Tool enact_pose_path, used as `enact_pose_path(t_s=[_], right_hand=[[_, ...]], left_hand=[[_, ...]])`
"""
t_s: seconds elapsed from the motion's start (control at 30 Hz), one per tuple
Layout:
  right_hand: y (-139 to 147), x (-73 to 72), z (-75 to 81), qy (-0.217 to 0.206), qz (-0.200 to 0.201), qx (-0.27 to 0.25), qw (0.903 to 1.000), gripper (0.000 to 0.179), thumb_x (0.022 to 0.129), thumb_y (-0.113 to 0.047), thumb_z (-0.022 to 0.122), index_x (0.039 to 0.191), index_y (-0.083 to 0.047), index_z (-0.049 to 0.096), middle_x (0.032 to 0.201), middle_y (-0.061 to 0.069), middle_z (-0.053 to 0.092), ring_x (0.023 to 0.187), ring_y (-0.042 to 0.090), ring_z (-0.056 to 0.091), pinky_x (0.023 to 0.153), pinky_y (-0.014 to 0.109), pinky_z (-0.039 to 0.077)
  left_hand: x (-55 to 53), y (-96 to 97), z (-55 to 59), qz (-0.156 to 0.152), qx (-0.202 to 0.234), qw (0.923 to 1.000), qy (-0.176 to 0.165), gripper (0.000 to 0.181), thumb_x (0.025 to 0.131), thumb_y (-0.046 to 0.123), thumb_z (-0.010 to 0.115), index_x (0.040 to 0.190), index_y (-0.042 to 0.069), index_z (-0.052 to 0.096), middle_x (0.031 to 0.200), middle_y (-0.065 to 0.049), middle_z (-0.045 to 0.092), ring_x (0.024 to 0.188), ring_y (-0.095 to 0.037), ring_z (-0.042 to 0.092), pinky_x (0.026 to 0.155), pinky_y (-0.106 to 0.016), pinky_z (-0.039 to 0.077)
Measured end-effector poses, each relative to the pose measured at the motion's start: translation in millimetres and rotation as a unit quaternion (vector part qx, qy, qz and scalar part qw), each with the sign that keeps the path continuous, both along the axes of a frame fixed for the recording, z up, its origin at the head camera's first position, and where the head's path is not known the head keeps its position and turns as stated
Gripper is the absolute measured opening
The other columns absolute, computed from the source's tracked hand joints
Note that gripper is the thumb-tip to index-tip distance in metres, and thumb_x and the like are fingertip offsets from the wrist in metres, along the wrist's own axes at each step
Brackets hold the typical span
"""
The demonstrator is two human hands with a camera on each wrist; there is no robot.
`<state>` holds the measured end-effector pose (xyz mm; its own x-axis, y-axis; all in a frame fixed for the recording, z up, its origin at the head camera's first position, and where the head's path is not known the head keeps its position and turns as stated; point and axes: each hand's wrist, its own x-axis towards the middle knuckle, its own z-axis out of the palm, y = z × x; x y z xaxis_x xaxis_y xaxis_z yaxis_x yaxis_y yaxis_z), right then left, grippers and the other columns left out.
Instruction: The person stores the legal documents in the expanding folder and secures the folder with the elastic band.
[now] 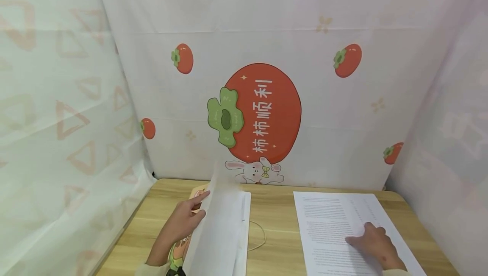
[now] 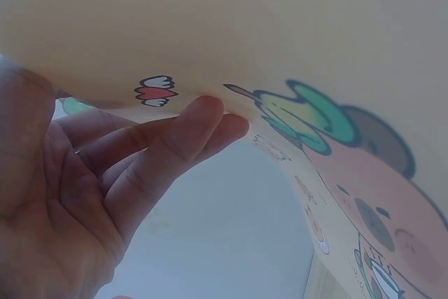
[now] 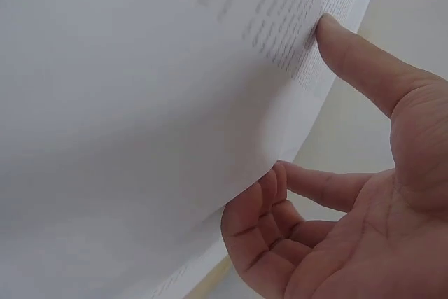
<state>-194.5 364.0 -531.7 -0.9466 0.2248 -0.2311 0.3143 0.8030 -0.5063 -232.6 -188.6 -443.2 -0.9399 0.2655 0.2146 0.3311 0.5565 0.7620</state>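
In the head view my left hand (image 1: 184,221) is at the left edge of a folder (image 1: 247,216) with a cartoon-printed cover (image 2: 294,40). Its thumb and a fingertip meet at the cover's edge in the left wrist view, and they pinch it there. A raised white flap (image 1: 217,229) stands tilted beside that hand, blurred along its top. On the right, my right hand (image 1: 375,244) rests on a printed paper sheet (image 1: 324,225). The right wrist view shows its thumb touching the text and the other fingers bent against the paper, which bulges and hides some fingertips.
A thin elastic loop (image 1: 263,238) sticks out from the folder's right side onto the wooden table (image 1: 274,208). Behind the table hangs a white curtain (image 1: 152,76) printed with persimmons. Another patterned curtain (image 1: 57,140) closes off the left side.
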Motion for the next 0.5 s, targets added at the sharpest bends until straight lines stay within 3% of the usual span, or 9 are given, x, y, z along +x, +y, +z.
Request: enact_pose_path(t_s=[0.07, 0.3, 0.4, 0.5], right_hand=[[3.0, -1.2, 0.8, 0.001, 0.000, -0.005, 1.0000, 0.091, 0.079, -0.048, 0.083, 0.120, 0.024, 0.045, 0.102, 0.040, 0.050, 0.094, 0.055, 0.058, 0.078, 0.066, 0.049], [15.0, -6.4, -1.9, -0.019, -0.007, -0.052, 0.9984, 0.104, 0.075, -0.050, 0.087, 0.125, 0.027, 0.038, 0.119, 0.049, 0.049, 0.111, 0.062, 0.052, 0.087, 0.067, 0.046], [21.0, -7.1, -5.1, -0.029, -0.010, -0.074, 0.9968, 0.100, 0.076, -0.050, 0.085, 0.125, 0.024, 0.040, 0.117, 0.045, 0.052, 0.105, 0.054, 0.056, 0.085, 0.063, 0.048], [25.6, -6.3, -6.6, -0.035, -0.010, -0.082, 0.9960, 0.085, 0.082, -0.046, 0.081, 0.121, 0.021, 0.046, 0.109, 0.035, 0.058, 0.098, 0.045, 0.058, 0.081, 0.059, 0.048]], left_hand=[[0.0, 0.2, 0.9, -0.003, 0.003, 1.0000, 0.005, 0.052, 0.095, -0.001, 0.057, 0.146, 0.007, 0.059, 0.142, -0.031, 0.053, 0.120, -0.043, 0.060, 0.040, -0.026, 0.039], [-0.8, 0.5, 2.2, -0.014, -0.004, 0.9998, 0.012, 0.051, 0.096, 0.002, 0.058, 0.146, 0.008, 0.059, 0.141, -0.030, 0.054, 0.114, -0.038, 0.065, 0.039, -0.025, 0.037], [-1.0, 0.4, 2.0, -0.017, -0.005, 0.9998, 0.007, 0.051, 0.096, 0.002, 0.057, 0.147, 0.008, 0.058, 0.140, -0.031, 0.055, 0.075, -0.021, 0.069, 0.038, -0.022, 0.034], [-0.4, 0.0, 2.3, -0.020, -0.001, 0.9998, 0.001, 0.052, 0.096, 0.002, 0.056, 0.148, 0.007, 0.057, 0.138, -0.034, 0.055, 0.047, -0.007, 0.046, 0.038, -0.021, 0.033]])
